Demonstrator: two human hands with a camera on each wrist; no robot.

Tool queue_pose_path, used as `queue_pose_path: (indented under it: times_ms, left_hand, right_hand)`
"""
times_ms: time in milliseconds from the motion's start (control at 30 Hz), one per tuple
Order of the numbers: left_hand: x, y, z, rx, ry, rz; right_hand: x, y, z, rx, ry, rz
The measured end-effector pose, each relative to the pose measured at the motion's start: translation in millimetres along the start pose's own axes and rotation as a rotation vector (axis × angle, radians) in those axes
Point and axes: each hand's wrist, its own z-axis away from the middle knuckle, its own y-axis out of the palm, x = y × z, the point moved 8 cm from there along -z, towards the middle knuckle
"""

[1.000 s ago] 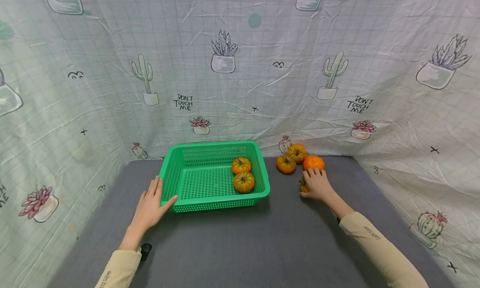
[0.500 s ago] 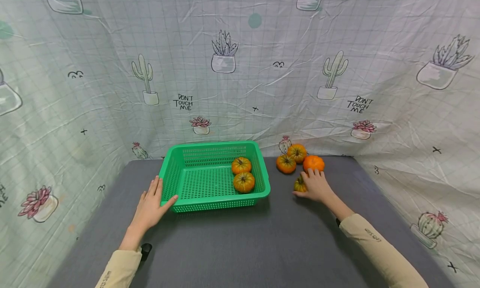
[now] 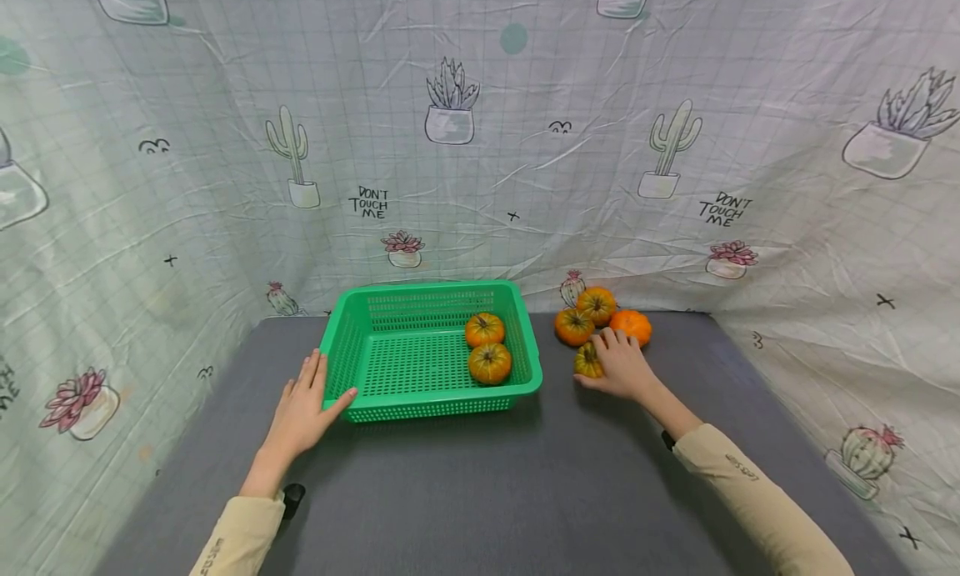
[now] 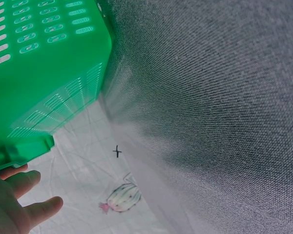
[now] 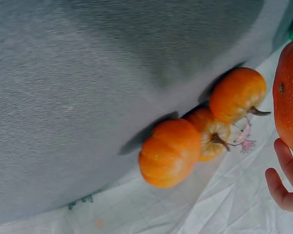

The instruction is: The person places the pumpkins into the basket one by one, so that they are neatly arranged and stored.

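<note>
My right hand (image 3: 621, 366) grips a small orange pumpkin (image 3: 587, 361), its thumb on the near side and its fingers over the far side. In the right wrist view that pumpkin (image 5: 289, 92) fills the right edge, close over the others. My left hand (image 3: 297, 418) touches the left corner of a green plastic basket (image 3: 435, 405) with straight fingers and the thumb spread along the front rim. Inside the basket, at its right end, sit two pumpkins, one (image 3: 484, 330) behind the other (image 3: 490, 364).
Beyond my right hand, three more pumpkins stand together on the grey tabletop: one at the left (image 3: 574, 327), one at the back (image 3: 597, 306) and a brighter orange one (image 3: 632, 328) at the right. A cactus-print cloth (image 3: 480, 184) hangs behind and at both sides.
My right hand has moved left along with the pumpkin it grips, away from the brighter orange one. The left hand and the basket stay in place.
</note>
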Motion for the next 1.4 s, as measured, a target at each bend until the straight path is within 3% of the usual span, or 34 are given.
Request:
queue_pose_path:
  times_ms: [433, 733, 967, 1400]
  left_hand:
    - [-0.6, -1.4, 0.5, -0.025, 0.008, -0.003]
    - [0.0, 0.3, 0.1, -0.008, -0.007, -0.004]
    - [0.2, 0.2, -1.2, -0.006, -0.011, -0.003]
    - [-0.8, -0.9, -0.5, -0.007, -0.009, 0.004]
  right_hand:
    - [16.8, -27.6, -20.6, -0.038, -0.006, -0.056]
    - [31.2, -51.1, -36.5, -0.092, -0.027, -0.084]
    - [41.1, -59.4, -44.4, -0.129, -0.051, -0.092]
    - [63.4, -71.8, -68.7, -0.112, -0.041, -0.135]
